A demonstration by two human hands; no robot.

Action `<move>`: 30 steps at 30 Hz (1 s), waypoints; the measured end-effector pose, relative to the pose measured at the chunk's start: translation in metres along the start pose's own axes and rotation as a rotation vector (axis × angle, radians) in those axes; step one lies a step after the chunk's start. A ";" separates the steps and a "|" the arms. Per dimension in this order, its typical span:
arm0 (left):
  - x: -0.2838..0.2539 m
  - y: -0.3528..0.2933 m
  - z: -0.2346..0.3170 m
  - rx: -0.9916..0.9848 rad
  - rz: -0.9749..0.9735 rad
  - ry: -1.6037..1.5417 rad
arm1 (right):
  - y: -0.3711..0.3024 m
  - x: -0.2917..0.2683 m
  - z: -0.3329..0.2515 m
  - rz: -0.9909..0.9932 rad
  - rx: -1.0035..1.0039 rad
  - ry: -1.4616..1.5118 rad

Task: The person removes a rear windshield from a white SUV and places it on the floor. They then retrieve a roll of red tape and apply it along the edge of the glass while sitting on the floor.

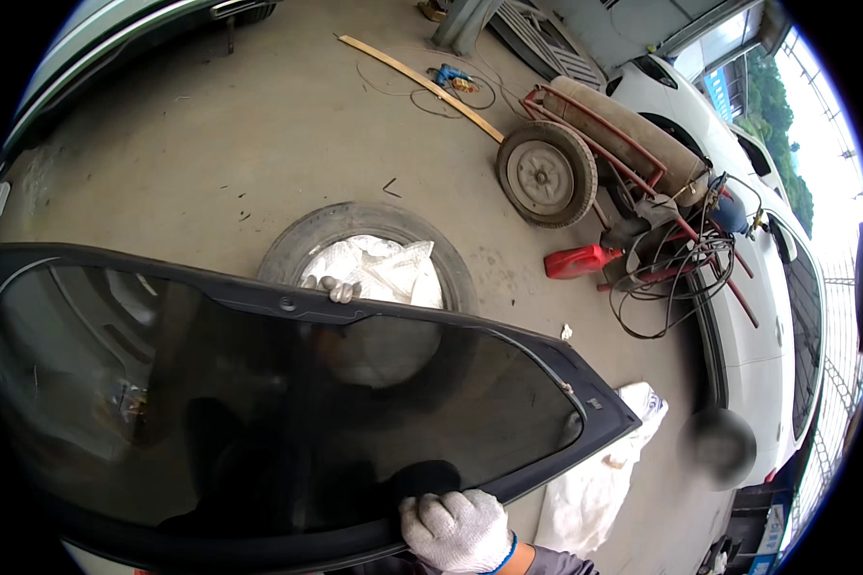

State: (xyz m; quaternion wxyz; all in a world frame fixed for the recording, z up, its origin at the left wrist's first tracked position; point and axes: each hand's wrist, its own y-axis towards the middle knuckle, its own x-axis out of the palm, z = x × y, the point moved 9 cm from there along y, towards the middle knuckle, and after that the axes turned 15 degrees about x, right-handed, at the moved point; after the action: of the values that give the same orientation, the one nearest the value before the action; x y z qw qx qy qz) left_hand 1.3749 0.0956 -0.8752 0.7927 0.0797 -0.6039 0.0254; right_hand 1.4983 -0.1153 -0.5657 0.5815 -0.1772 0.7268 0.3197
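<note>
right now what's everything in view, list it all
car window glass: one, dark tinted with black border, held across the lower left
tyre: one, black, flat on the concrete floor behind the glass
plastic sheet: one, white, bunched inside the tyre
wheeled cart: one, red frame with a tan cylinder, upper right
hoses: tangle, dark, beside the cart
car: one, white, right edge
wooden strip: one, pale, top centre
white sack: one, floor lower right
left hand: gloved fingers over the glass's far edge
right hand: white glove, gripping the near edge

Dark tinted windshield [259, 402], white gloves, red canister [580, 261]
</note>
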 end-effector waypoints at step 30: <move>-0.112 -0.044 -0.074 -0.358 0.029 0.032 | -0.037 0.325 0.071 -0.093 -0.073 -0.059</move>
State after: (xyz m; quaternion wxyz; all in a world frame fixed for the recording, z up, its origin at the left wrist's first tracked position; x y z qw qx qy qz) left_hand 1.4208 0.0705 -1.0064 0.8033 -0.0721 -0.5870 -0.0697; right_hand 1.4889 -0.0570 -0.8950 0.6100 -0.2222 0.6883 0.3236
